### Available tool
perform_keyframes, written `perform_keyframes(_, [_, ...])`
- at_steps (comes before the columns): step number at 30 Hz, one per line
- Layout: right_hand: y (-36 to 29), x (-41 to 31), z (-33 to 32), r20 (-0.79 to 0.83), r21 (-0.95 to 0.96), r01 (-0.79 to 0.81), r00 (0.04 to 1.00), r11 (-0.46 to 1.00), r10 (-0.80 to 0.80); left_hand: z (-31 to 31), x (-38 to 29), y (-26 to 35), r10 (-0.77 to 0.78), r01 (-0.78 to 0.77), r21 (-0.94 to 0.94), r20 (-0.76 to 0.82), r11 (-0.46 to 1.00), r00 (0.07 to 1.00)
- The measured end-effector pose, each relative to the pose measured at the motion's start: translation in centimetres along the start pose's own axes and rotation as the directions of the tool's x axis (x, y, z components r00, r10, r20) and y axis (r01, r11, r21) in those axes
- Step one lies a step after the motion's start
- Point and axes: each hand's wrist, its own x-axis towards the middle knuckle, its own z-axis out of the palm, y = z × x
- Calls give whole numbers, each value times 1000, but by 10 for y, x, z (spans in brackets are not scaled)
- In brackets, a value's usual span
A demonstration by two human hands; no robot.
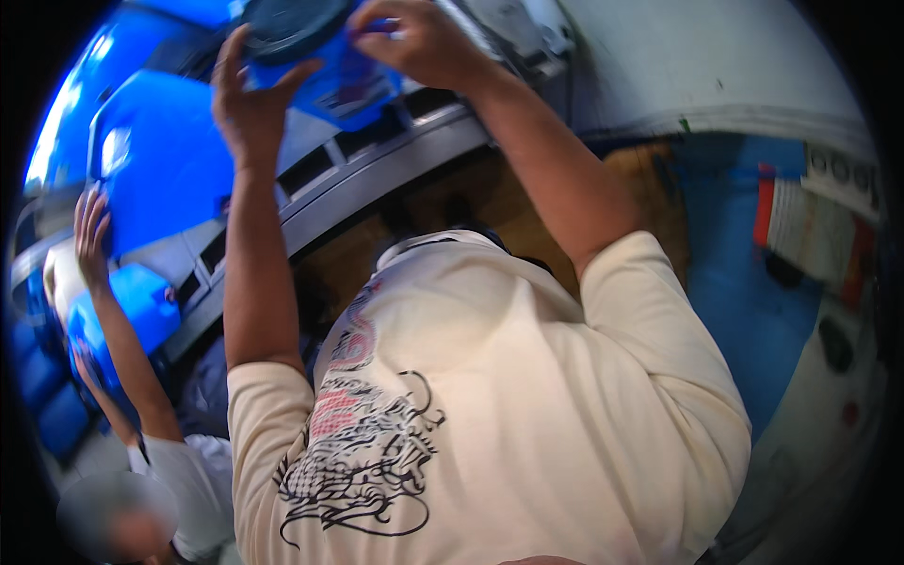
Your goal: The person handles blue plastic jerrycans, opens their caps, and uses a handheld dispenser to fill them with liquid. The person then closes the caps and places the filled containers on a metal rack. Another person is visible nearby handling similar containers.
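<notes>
A dark round lid (293, 28) sits at the top edge of the view, partly cut off. Beneath it is a blue plastic container (360, 106) with a label whose writing is blurred. Around the lid's near left rim, my left hand (247, 106) has thumb and fingers spread; light contact with the rim is hard to judge. My right hand (424, 42) is just right of the lid, its fingers curled with the tips close together. Blur hides whether anything is pinched there.
A metal conveyor frame (381, 169) runs diagonally in front of me. Larger blue plastic containers (166, 162) stand on it to the left. A co-worker's hand (92, 233) rests near one, beside a smaller blue container (141, 304). Stacked boxes (812, 226) lie at far right.
</notes>
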Motion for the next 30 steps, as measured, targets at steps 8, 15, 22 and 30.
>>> perform_keyframes(8, [13, -3, 50, -192, -218, 42, 978, 975, -85, -20, 12, -7, -52, 36, 71, 236, 997, 970])
perform_keyframes(15, [-14, -8, 64, -296, -86, -206, 940, 975, 172, -35, 32, -15, 87, -170, 190, 380, 967, 921])
perform_keyframes(22, [-27, -11, 46, -224, -34, -253, 945, 967, 239, -31, 26, 7, -37, -87, 380, 308, 921, 951])
perform_keyframes(30, [-28, -11, 37, -124, -19, -272, 955, 962, 268, -29, 11, 11, -104, 17, 360, 225, 933, 969])
